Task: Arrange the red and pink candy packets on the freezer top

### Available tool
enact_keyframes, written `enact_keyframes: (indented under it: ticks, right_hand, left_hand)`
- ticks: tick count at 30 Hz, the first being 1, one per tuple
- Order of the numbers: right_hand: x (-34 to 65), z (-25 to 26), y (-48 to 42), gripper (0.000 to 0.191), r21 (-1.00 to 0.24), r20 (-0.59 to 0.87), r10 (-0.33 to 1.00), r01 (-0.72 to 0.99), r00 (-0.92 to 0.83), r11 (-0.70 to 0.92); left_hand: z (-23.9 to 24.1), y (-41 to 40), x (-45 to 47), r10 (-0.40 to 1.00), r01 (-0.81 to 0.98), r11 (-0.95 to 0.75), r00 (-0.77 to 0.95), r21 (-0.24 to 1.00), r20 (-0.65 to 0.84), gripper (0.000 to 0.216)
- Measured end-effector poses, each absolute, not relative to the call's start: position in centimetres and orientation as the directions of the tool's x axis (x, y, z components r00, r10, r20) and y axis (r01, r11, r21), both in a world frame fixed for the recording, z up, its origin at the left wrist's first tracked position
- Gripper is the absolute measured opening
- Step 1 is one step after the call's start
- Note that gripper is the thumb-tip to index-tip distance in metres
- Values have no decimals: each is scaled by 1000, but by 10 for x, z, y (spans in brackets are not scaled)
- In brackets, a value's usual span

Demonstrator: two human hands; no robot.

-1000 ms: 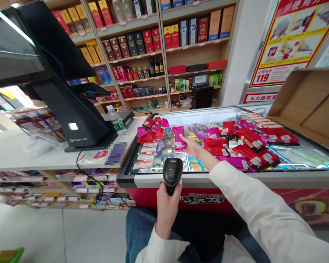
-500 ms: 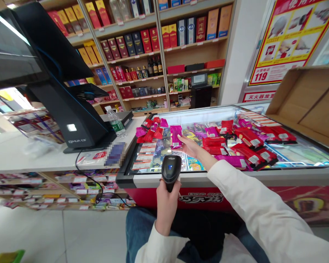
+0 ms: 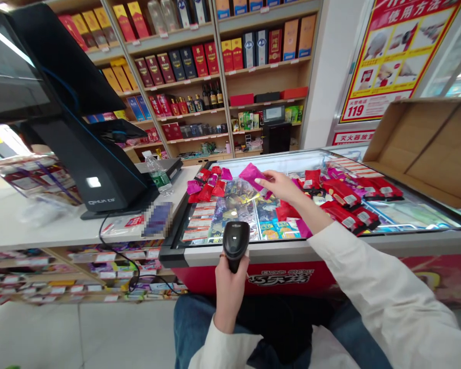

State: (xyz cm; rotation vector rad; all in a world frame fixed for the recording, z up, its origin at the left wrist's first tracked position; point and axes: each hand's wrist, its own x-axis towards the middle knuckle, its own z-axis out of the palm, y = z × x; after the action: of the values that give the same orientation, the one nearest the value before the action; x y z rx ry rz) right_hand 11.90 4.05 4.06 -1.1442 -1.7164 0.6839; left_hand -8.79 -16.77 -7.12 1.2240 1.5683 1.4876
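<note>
My left hand (image 3: pixel 230 282) is wrapped round the handle of a black barcode scanner (image 3: pixel 236 238), held upright at the front edge of the freezer. Between the thumb and fingers of my right hand (image 3: pixel 278 185) is a pink snack packet (image 3: pixel 252 177), tilted above the glass. To the right lies a spread of red and pink packets (image 3: pixel 341 192), partly hidden by my right arm. A smaller heap of red and pink packets (image 3: pixel 207 187) rests at the freezer's left corner.
The glass-topped freezer (image 3: pixel 215 259) stretches before me. An open cardboard box (image 3: pixel 418 143) stands on its right end. On the left counter (image 3: pixel 7 225) are a checkout terminal (image 3: pixel 111 179), a plastic bottle (image 3: pixel 159 177) and a trailing cable (image 3: pixel 119 253). Shelves of boxed goods (image 3: pixel 169 69) stand behind.
My right hand has lifted the pink packet and turned it from upright, label toward me, to a slant. The scanner stays nearly in place; its blue light no longer shows.
</note>
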Motion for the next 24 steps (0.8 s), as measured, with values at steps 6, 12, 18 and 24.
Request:
enact_keyframes:
  ticks: [6, 12, 18, 24]
  right_hand:
    - [202, 60, 56, 32, -248, 264, 953, 965, 147, -81]
    - [192, 47, 59, 32, 18, 516, 855, 998, -55, 54]
    - [84, 47, 85, 47, -91, 461, 782, 854, -420, 512]
    - [-17, 27, 121, 73, -88, 319, 705, 720, -634, 688]
  left_hand:
    - [-74, -169, -87, 928, 164, -82, -347, 983, 135, 41]
    - [-75, -169, -89, 933, 159, -84, -333, 984, 134, 40]
    - [-81, -170, -96, 922, 204, -74, -359, 976, 145, 43]
    - [-83, -173, -106, 913, 186, -56, -389, 981, 126, 43]
